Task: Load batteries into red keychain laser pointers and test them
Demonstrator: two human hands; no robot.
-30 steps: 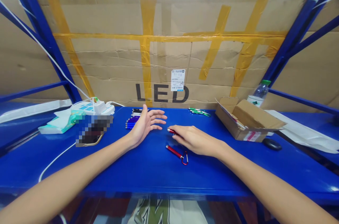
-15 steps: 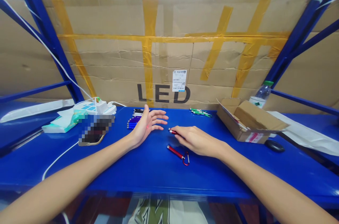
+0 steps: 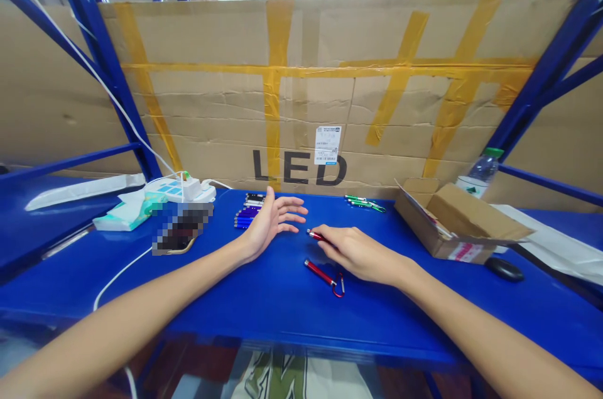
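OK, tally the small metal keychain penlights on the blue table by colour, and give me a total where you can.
Red penlights: 2, one under the right hand, one lying loose
Green penlights: about 3
Blue and purple penlights beyond the open left hand: a packed cluster, count unclear
Total: at least 5, plus the cluster
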